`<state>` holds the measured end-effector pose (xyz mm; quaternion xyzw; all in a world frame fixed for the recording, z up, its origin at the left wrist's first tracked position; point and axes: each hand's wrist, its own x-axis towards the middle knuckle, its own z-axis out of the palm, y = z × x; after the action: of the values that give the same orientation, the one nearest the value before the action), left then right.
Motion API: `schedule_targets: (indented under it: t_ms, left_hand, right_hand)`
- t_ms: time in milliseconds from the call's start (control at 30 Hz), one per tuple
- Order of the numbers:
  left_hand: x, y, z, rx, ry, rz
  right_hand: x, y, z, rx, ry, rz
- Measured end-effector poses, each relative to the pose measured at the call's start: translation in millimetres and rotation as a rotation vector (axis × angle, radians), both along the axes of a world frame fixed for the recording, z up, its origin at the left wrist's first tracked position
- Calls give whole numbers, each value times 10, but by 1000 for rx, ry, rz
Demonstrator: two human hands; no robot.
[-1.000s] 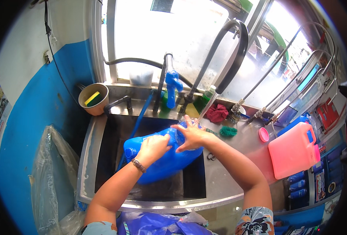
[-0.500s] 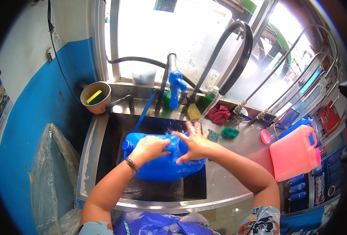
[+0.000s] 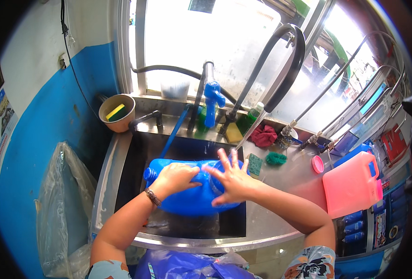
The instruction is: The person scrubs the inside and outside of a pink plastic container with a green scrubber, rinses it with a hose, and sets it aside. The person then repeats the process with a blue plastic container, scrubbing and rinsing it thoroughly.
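Blue jug (image 3: 187, 202) in the sink (image 3: 182, 242), lying over on its side, long axis roughly left to right across the person's front. Threaded neck (image 3: 150, 174) at its left end, no cap seen on it; the broad end points right, toward the counter. Left hand (image 3: 175, 179) is nearer the neck, just right of it, fingers curled over the jug's upper side and grasping it; exactly what they wrap is hidden beneath the hand. Right hand (image 3: 234, 183) at the broad end, fingers splayed, clenched on nothing; cannot tell how firmly the palm bears on the plastic. So most of the jug lies right of and below the left grip, its broad end under the right hand. Thin stream of water from the black hose (image 3: 287, 81), dropping just behind the right fingertips. Near them on the counter, a green scouring pad (image 3: 254, 164), then a green scrubber (image 3: 276, 158). Maroon cloth (image 3: 264, 136) behind. Farther right, pink cap (image 3: 317, 164) and pink jug (image 3: 350, 183), well apart from both hands. Back left, brown pot (image 3: 120, 124) holding a sponge (image 3: 116, 112).
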<state>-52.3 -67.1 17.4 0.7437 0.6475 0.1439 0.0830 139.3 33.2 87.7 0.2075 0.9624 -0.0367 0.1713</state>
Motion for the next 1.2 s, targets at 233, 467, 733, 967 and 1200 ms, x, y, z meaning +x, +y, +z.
schedule_targets:
  t_ms: [233,467,733,967,1200]
  left_hand:
    - [-173,12,5,-49,83,-146]
    - [-227,-198,-53,-8,-7,-123]
    - [-108,-284,-53,-1,-3,35]
    - [292,-258,-54,45,-104,354]
    - [-401,-142,-81,39,58,-211]
  right_hand:
    - [48,-210,-5,-17,-85,293]
    - [-29,-136,245,-127,-145,693]
    - [-291,-17,282,-288,32,586]
    - [-301,153,12,1,-42,-54]
    - [-26,-217,276,-202,-179,742]
